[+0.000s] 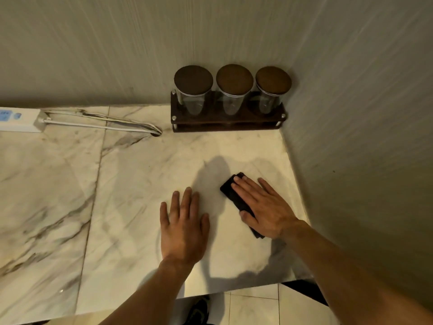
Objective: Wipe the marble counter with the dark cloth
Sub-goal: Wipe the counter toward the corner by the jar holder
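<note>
The marble counter is pale with grey veins and fills the lower left and middle of the head view. A folded dark cloth lies flat on it near the right wall. My right hand presses flat on top of the cloth, fingers spread, covering most of it; only the cloth's far end and a near corner show. My left hand rests flat on the bare marble just left of the cloth, palm down, fingers apart, holding nothing.
A dark wooden rack with three lidded glass jars stands in the back right corner. A white power strip and its cable lie along the back wall at left. A wall bounds the right side. The counter's front edge and floor tiles lie below.
</note>
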A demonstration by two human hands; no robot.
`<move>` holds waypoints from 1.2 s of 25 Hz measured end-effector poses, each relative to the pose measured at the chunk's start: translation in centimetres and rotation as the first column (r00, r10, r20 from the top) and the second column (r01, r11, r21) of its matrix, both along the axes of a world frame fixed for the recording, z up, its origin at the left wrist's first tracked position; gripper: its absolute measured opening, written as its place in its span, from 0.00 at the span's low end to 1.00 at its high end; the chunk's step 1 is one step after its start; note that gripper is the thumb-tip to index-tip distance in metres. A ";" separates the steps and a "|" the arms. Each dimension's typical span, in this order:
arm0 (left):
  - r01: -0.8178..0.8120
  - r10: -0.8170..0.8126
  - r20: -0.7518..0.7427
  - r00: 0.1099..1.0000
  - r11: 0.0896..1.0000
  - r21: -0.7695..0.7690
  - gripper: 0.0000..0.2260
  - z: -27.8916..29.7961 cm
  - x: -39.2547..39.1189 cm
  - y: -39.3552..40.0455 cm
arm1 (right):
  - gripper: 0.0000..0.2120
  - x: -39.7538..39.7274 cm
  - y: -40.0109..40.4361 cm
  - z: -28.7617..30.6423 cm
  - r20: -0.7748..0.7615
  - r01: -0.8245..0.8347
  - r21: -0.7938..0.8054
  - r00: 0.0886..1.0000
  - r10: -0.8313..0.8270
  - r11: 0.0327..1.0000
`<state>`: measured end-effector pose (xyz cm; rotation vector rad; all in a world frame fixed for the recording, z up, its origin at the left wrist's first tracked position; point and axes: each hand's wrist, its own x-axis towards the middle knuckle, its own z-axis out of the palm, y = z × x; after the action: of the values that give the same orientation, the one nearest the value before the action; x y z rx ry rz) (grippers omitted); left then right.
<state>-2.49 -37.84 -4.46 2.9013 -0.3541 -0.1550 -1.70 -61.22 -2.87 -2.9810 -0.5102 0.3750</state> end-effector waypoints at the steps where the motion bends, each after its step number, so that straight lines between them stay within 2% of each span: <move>1: -0.002 0.002 -0.006 1.000 1.000 0.012 0.25 0.0 0.1 0.0 | 0.32 0.8 -0.1 0.0 0.001 0.002 -0.005 1.000 -0.002 1.000; 9: 0.002 -0.001 -0.044 0.999 1.000 0.022 0.25 0.6 0.3 -0.2 | 0.32 6.9 -0.8 0.1 0.035 0.081 -0.020 0.996 -0.080 0.997; 15: -0.002 0.009 -0.095 0.995 0.997 0.080 0.27 0.4 0.4 -0.2 | 0.31 10.1 -0.2 -0.1 0.040 0.274 0.027 0.961 -0.275 0.961; 17: -0.001 0.010 -0.105 0.994 0.996 0.087 0.27 0.4 0.5 -0.2 | 0.31 10.7 0.2 -0.3 0.041 0.394 0.044 0.917 -0.396 0.918; 21: 0.000 0.007 -0.089 0.996 0.996 0.087 0.26 0.4 0.5 -0.1 | 0.31 10.9 1.1 -0.6 0.059 0.627 0.111 0.770 -0.635 0.771; 30: 0.006 -0.005 -0.055 0.998 1.000 0.027 0.25 0.2 0.5 0.0 | 0.31 9.9 2.1 -0.8 0.008 0.836 0.183 0.525 -0.851 0.517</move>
<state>-2.03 -37.81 -4.26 2.9161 -0.3534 -0.2425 8.17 -59.10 -3.70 -2.6524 0.8997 0.0679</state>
